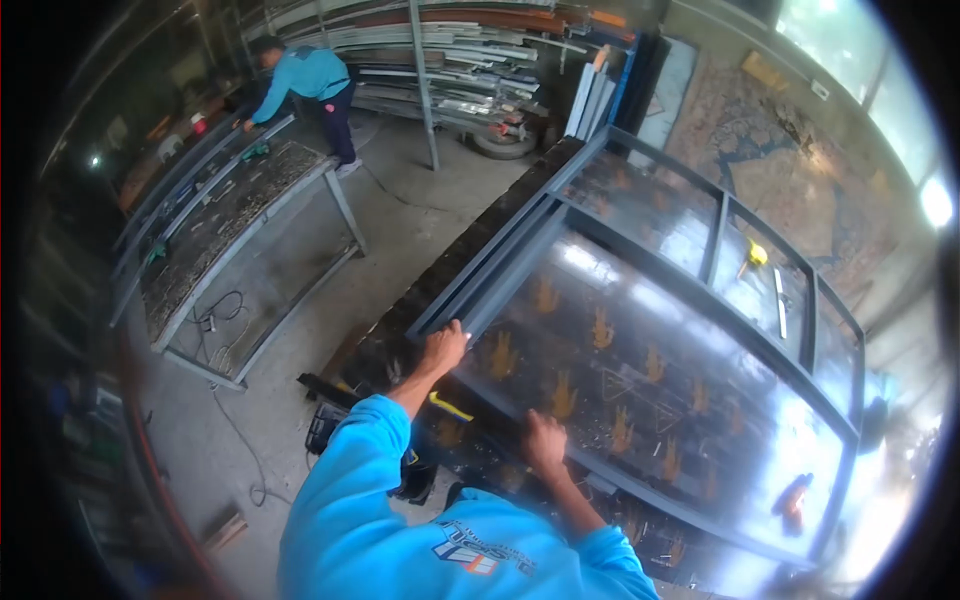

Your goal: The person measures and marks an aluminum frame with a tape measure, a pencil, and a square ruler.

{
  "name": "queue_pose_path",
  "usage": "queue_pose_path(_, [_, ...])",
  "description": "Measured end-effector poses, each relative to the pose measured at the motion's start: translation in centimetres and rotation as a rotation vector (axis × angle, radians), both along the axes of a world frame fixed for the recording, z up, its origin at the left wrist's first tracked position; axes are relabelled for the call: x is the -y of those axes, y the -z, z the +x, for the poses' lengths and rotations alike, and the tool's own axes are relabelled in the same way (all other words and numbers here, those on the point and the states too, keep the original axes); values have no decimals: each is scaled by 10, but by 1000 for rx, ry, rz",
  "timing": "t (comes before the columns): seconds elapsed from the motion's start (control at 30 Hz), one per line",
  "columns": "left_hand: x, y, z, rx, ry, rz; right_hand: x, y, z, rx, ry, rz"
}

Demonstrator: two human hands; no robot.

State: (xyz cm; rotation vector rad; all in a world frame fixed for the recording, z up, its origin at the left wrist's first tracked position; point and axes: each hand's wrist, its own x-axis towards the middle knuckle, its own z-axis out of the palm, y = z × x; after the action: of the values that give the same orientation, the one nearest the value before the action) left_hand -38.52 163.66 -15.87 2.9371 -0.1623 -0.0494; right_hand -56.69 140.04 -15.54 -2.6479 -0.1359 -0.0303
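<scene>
A large dark grey framed panel lies on the dark worktable in front of me, with crossbars and a glossy, see-through sheet reflecting light. My left hand is closed on the frame's near left corner, where several long bars run side by side. Lower and to the right, my right hand has its fingers curled over the near rail of the same frame; its fingertips are partly hidden. A yellow tape measure and a pale metal strip show within the far section.
A co-worker in a blue top bends over another workbench at the back left. Stacked metal lengths fill a rack behind a post. Cables trail over the floor. A red-orange object appears at the frame's right end.
</scene>
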Motion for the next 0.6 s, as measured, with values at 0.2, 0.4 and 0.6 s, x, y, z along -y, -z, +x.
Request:
queue_pose_path(0.2, [4, -8, 1, -25, -24, -37, -4, -1, 15, -89, -97, -145])
queue_pose_path(0.4, [14, -3, 11, 145, -4, -116, -34, 2, 53, -90, -227, -91])
queue_pose_path(0.6, [1, 13, 25, -30, 75, -131, -33, 0, 50, -75, -228, -100])
